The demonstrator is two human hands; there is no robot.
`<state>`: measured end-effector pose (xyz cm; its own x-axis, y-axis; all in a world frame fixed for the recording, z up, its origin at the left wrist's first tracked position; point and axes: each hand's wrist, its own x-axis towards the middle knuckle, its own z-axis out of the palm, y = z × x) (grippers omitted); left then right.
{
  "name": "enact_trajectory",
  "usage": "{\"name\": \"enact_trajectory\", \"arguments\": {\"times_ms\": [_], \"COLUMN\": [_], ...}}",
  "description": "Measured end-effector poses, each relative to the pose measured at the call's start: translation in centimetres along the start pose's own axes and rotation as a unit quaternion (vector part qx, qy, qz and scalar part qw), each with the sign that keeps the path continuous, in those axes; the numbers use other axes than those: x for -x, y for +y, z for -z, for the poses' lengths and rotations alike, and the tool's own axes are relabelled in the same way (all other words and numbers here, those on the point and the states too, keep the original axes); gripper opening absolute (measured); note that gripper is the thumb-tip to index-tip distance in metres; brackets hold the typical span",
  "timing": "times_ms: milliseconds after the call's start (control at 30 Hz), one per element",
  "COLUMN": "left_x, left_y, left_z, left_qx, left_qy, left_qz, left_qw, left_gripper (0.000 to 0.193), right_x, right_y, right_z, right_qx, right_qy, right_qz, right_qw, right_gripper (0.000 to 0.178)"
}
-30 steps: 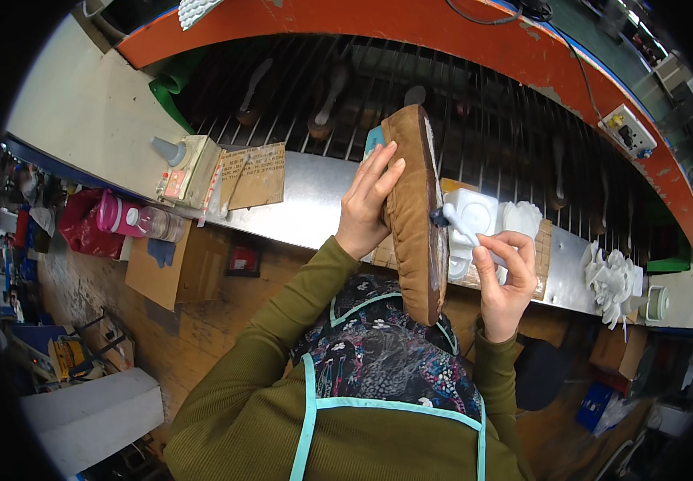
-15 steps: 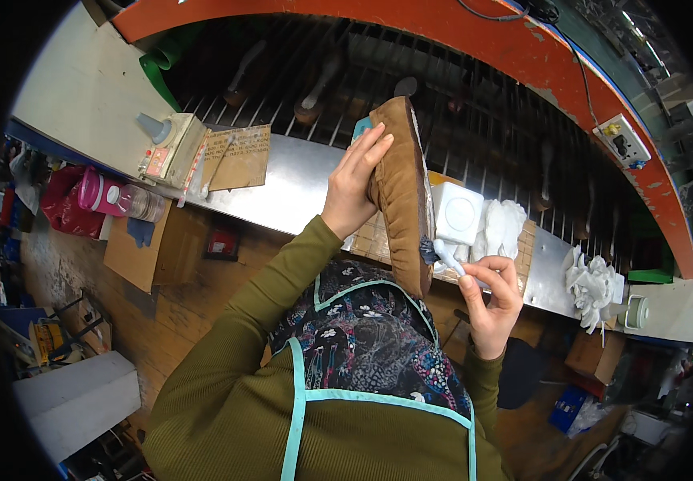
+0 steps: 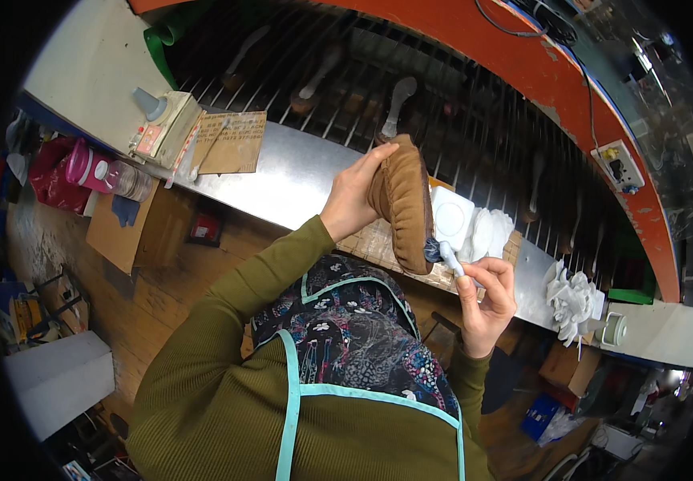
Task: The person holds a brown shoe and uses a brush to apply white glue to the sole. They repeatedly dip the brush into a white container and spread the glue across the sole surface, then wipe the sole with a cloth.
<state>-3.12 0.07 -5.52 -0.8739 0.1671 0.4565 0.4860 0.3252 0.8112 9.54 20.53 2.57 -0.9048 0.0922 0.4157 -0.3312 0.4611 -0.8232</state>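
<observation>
Brown shoe (image 3: 406, 210), sole (image 3: 426, 194) mostly hidden, in the left hand (image 3: 353, 196)

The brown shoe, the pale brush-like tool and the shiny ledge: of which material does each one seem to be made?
Brown shoe: probably suede or similar fabric; it looks matte and soft, with gathered folds.
Pale brush-like tool: its handle is likely plastic, being smooth and evenly coloured; the dark tip is too blurred to tell.
Shiny ledge: bare metal, perhaps steel, given its bright reflections.
</observation>
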Motion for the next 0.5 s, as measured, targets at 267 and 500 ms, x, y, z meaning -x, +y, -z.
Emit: {"name": "enact_trajectory", "arguments": {"times_ms": [267,500], "left_x": [1.6,2.1], "left_y": [0.4,2.7], "left_z": [0.1,1.3], "left_qx": [0.089,0.210], "left_qy": [-0.077,-0.259], "left_qz": [0.055,0.212], "left_qw": [0.991,0.918], "left_gripper": [0.088,0.099], "right_x": [-2.8,-5.6], "right_y": [0.5,1.9], "right_z": [-1.1,-2.2], "right_qx": [-0.044,-0.075], "right_qy": [-0.027,-0.058], "right_qz": [0.054,0.117], "right_qw": [0.997,0.989], "right_gripper": [0.014,0.015]}}
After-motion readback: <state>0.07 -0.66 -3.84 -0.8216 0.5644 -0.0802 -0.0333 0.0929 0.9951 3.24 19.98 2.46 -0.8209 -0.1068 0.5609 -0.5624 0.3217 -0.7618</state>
